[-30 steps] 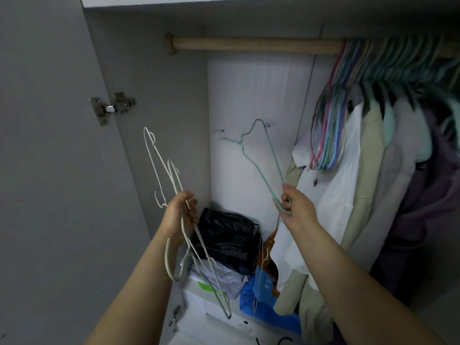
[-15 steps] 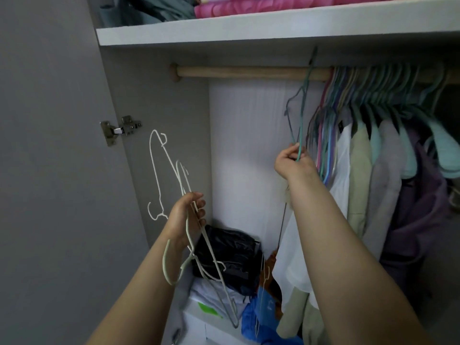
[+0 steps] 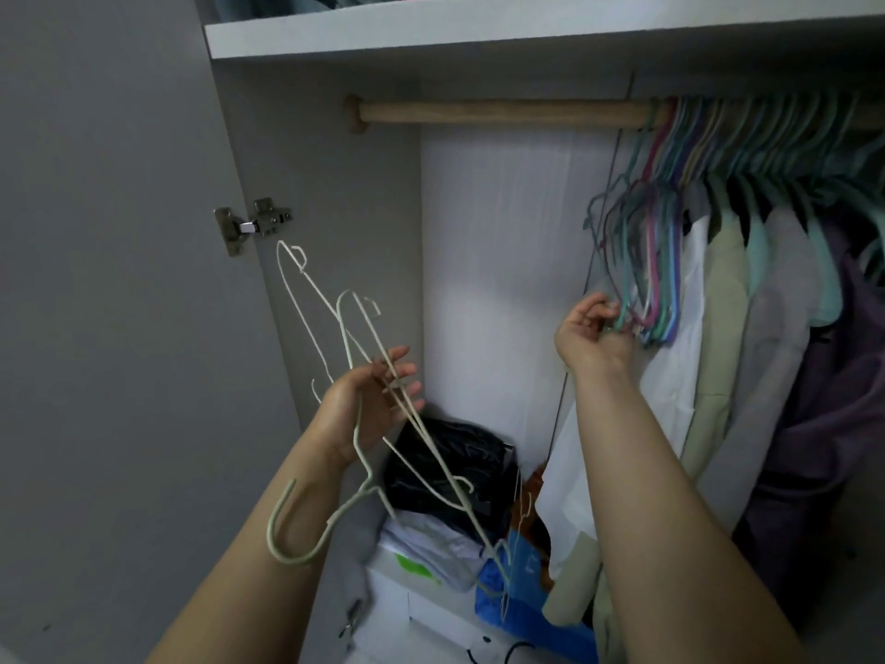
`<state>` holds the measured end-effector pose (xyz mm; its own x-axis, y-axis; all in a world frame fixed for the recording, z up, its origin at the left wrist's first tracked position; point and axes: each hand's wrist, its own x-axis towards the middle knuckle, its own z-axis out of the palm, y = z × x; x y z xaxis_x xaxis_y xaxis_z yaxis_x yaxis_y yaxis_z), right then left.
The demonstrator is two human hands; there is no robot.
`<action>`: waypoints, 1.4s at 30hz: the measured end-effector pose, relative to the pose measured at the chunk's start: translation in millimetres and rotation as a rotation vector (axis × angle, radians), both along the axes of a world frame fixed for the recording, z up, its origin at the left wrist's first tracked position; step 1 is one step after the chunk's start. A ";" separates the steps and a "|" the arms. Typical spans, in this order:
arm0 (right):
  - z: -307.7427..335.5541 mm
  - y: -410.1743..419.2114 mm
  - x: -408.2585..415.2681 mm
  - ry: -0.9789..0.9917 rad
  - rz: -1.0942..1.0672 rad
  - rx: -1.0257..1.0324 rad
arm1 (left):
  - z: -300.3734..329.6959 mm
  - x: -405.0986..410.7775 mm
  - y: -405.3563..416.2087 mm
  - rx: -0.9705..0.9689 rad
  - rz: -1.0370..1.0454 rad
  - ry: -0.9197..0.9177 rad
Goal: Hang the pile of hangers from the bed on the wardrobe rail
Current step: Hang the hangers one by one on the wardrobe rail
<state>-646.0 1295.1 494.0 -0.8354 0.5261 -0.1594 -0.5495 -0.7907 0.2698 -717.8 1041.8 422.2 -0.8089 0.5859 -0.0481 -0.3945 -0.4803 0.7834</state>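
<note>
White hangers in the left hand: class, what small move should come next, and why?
Probably the right hand lets go of the hung hangers and reaches across to take one white hanger from the left hand, since the rail has bare space.

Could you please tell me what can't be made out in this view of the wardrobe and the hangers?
- Head view: the number of pale hangers in the left hand; the wires overlap.
- Whether the right hand grips a coloured hanger; its fingertips are blurred among them.
- The rail on the right; hanger hooks hide it.
- Things on the top shelf; the upper edge cuts them off.
</note>
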 end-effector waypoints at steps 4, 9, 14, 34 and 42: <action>-52.6 -29.8 -0.7 -0.364 0.383 0.685 | -7.0 -0.8 -5.1 -0.021 0.027 -0.056; -117.7 -60.5 25.5 -0.575 1.008 2.277 | -15.0 -9.0 -2.9 -0.161 0.227 -0.095; -138.5 -47.7 43.0 -0.679 1.251 2.604 | -21.8 -16.4 6.9 -0.289 0.391 -0.133; -94.8 -33.6 31.1 -0.798 0.618 1.587 | -41.5 -25.5 38.1 -0.509 0.487 -0.007; 0.0 -38.9 -7.2 -0.695 0.104 1.425 | -21.5 -29.4 25.9 -0.553 0.599 0.374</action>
<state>-653.2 1256.3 493.9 -0.8532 0.5198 0.0436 -0.1748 -0.2060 -0.9628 -747.2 1067.8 400.7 -0.9911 0.0315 0.1294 0.1281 -0.0391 0.9910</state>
